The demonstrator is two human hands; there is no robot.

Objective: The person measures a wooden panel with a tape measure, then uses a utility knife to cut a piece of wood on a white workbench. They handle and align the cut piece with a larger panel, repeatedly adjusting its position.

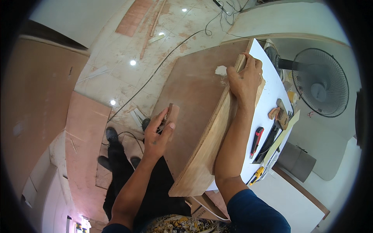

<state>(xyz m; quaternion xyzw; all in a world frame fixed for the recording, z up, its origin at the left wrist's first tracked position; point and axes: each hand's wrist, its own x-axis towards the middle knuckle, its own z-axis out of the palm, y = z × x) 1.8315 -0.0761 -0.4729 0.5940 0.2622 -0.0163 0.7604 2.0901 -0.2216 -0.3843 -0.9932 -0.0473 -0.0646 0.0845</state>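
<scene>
A large wooden panel [194,87] with a thick pale edge board stands tilted across the middle, leaning on a white-topped table. Near its upper corner, my right hand [246,79] grips the edge, thumb on the brown face and fingers over the far side. Beside the thumb, the face carries a white patch [220,70]. My left hand [158,134] holds a small brown block [173,113], which looks like a sanding block, in front of the panel's face. Whether the block touches the panel, I cannot tell.
On the white tabletop [254,110] lie a red and black utility knife [256,141], a yellow-handled cutter [256,176] and wood pieces. A fan [320,83] stands beyond. A cable [159,68] crosses the dusty tiled floor. Dark shoes [111,134] and boards [83,136] are at left.
</scene>
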